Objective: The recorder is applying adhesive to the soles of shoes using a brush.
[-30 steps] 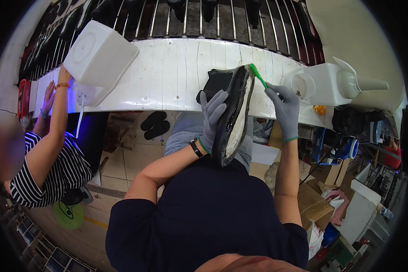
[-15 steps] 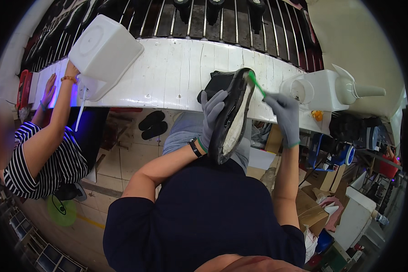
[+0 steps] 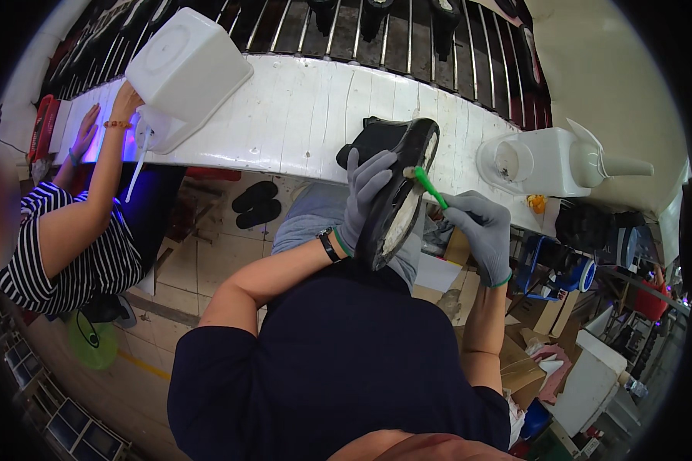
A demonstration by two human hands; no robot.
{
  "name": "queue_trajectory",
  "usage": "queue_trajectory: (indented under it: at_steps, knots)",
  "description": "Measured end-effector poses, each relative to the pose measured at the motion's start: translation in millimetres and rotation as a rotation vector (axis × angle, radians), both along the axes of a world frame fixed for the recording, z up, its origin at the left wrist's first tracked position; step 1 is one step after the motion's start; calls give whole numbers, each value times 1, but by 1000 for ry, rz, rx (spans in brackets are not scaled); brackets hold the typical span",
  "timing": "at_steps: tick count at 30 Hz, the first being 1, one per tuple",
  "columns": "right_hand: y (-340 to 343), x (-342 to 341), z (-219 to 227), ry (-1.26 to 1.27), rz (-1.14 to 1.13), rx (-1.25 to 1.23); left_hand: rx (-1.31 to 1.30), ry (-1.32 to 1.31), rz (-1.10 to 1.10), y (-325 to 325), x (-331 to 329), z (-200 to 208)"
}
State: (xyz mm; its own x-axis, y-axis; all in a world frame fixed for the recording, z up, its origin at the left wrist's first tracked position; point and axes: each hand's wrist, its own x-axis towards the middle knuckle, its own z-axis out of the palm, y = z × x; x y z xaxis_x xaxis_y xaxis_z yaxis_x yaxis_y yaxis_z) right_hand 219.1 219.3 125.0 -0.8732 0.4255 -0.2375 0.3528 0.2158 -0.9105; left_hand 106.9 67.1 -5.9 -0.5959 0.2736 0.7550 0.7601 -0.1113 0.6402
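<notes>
A black boot [image 3: 383, 211], its pale underside [image 3: 399, 225] turned up, leans slantwise over the near edge of the white bench. My left hand [image 3: 367, 192], in a grey glove, grips the boot's side with the fingers along its edge. In my gloved right hand [image 3: 480, 223] is a small brush with a green handle [image 3: 432, 189]. Its bristle tip meets, or is just above, the rim of the underside near the middle. The black shaft [image 3: 375, 138] points away over the bench top.
The white bench [image 3: 300, 115] runs across, with a roller rack [image 3: 346, 38] holding black shoes behind it. At right stand a white container [image 3: 550, 157] and a clear cup [image 3: 513, 160]. A co-worker's hand [image 3: 128, 100] touches a white jug [image 3: 188, 69] at left. Cardboard boxes [image 3: 523, 369] lie lower right.
My right hand has drawn the brush from the boot's far end down toward its middle. The boot has tilted slightly; my left hand still holds it. The view has shifted a little.
</notes>
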Motion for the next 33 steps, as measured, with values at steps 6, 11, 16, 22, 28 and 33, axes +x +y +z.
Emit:
queue_trajectory:
  at_steps: [6,11,16,22,28,33]
  knots:
    - [-19,5,16,108,189,169,-10,-35,-68,-5,-5,11]
    - [-32,7,38,263,584,434,22,8,15,-4,-6,-2]
    - [-15,11,15,112,0,112,30,-12,-63,-3,-7,21]
    - [-29,20,3,73,-24,108,47,-3,-12,5,-12,13]
    - [-44,10,25,168,83,142,-40,27,-10,-2,-21,44]
    - [-20,-3,26,202,-105,300,-58,92,-33,1,-26,65]
